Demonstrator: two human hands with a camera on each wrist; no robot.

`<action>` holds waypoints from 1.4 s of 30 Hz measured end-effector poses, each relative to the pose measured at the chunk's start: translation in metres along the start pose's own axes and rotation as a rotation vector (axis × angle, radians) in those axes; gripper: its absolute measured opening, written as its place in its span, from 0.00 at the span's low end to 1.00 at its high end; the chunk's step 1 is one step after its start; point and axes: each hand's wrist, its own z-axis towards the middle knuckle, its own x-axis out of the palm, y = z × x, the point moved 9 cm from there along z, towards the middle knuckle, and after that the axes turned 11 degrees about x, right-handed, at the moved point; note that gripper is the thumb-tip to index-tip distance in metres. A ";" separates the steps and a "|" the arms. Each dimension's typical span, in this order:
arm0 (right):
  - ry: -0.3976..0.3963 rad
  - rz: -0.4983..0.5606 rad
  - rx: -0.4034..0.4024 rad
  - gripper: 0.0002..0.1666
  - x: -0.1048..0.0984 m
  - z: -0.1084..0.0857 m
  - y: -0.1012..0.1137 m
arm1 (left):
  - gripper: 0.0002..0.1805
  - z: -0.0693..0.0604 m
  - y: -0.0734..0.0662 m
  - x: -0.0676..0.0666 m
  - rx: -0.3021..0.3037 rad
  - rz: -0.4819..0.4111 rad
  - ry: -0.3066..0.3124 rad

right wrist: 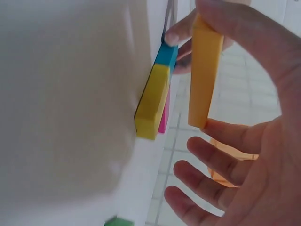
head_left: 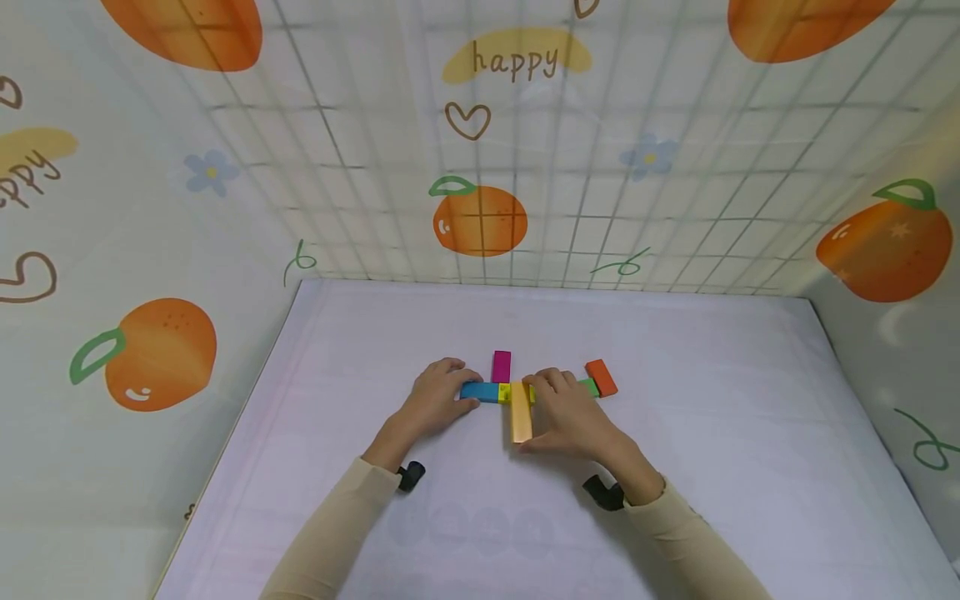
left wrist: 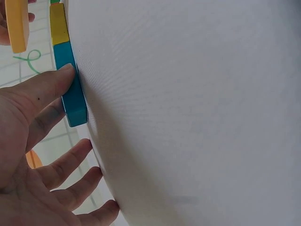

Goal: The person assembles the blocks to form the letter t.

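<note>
My left hand (head_left: 437,398) pinches a blue block (head_left: 480,392) between thumb and forefinger, and its other fingers are spread on the table in the left wrist view. Touching the blue block's right end is a yellow block (right wrist: 153,101), lying flat. With thumb and forefinger my right hand (head_left: 576,417) holds a light orange block (head_left: 521,414) by its two ends. In the right wrist view that block is raised off the table, apart from the yellow one. A green block (head_left: 590,387) lies partly behind the right hand.
A magenta block (head_left: 502,366) lies just behind the blue and yellow blocks. At the right, a red-orange block (head_left: 602,377) lies slanted beside the green one. The white tabletop (head_left: 675,350) ends at a printed curtain (head_left: 375,208) at the back.
</note>
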 end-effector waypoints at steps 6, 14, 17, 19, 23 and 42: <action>0.012 -0.020 -0.005 0.57 0.007 0.001 0.012 | 0.20 0.000 0.000 0.000 0.011 -0.002 0.000; 0.018 -0.040 -0.001 0.58 0.016 0.001 0.021 | 0.21 -0.001 0.000 0.000 0.009 -0.010 0.001; 0.026 -0.051 0.008 0.58 0.021 0.000 0.024 | 0.22 -0.002 -0.001 -0.001 0.007 -0.007 0.001; 0.026 -0.066 0.016 0.58 0.025 0.000 0.025 | 0.22 -0.002 -0.001 -0.001 0.008 -0.004 -0.003; 0.030 -0.096 0.033 0.58 0.030 0.000 0.028 | 0.22 -0.001 -0.001 -0.001 0.005 -0.006 -0.007; 0.042 -0.169 0.072 0.60 0.042 0.000 0.034 | 0.21 0.000 -0.001 -0.001 0.015 0.013 -0.005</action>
